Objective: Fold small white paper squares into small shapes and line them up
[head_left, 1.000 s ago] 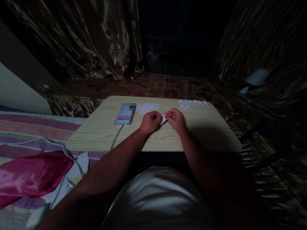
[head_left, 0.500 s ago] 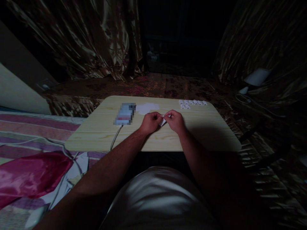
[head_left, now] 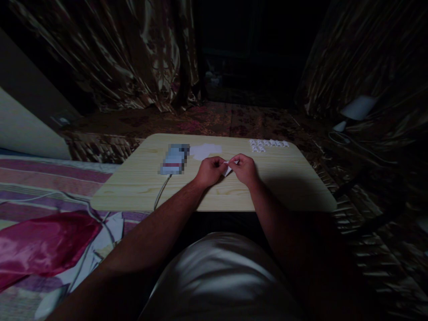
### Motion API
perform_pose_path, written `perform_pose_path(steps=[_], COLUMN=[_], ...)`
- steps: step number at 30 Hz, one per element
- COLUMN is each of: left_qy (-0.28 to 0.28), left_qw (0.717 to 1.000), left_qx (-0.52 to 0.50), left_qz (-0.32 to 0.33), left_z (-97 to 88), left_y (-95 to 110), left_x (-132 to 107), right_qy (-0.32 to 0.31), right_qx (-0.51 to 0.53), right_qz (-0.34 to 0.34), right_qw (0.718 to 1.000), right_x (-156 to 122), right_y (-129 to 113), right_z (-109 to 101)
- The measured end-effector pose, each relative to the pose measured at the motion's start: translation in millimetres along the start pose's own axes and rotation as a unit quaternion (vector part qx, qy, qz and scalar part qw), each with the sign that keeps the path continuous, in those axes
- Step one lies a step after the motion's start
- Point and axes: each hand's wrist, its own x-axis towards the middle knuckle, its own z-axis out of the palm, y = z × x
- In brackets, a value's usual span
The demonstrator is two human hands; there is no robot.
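Note:
Between my two hands is a small folded piece of white paper (head_left: 227, 170), held just above the wooden table (head_left: 133, 191). My left hand (head_left: 211, 171) pinches its left side between thumb and fingers. From the right, my right hand (head_left: 244, 168) pinches the upper right part. The fingers cover much of the paper, so its folds do not show clearly. Beyond the left hand lie loose white paper sheets (head_left: 205, 151). Several small folded white paper pieces (head_left: 265, 143) stand in two rows near the far right corner.
A blurred-out phone-like device (head_left: 174, 159) lies at the table's left, with a cable (head_left: 162, 189) running over the near edge. On the left is a striped bed cover (head_left: 67, 178) with a shiny pink cloth (head_left: 43, 243). A white lamp (head_left: 359, 108) stands at right.

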Motion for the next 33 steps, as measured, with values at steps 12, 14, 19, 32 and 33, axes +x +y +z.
perform_pose_path(steps=[12,14,19,32,33], left_qy=[0.001,0.001,0.002,0.005,0.013], left_qw=[1.0,1.0,1.0,0.999,0.999], left_qx=[-0.012,-0.015,-0.008,-0.034,-0.042], left_qz=[-0.012,-0.015,-0.015,-0.023,-0.027], left_z=[-0.2,-0.5,-0.5,-0.9,-1.0], left_y=[4.9,5.5,4.8,7.8,7.5], left_x=[-1.9,-2.0,-1.7,-2.0,-1.7], right_qy=[-0.004,-0.003,-0.002,-0.006,-0.004], right_qx=[0.025,0.023,0.013,0.028,0.045], right_qz=[0.002,0.005,0.006,0.006,0.007], right_qw=[1.0,1.0,1.0,1.0,0.999], right_x=[1.2,1.1,1.0,1.6,1.7], right_y=[3.5,2.8,0.5,2.6,1.4], right_z=[1.7,1.7,1.2,2.6,2.7])
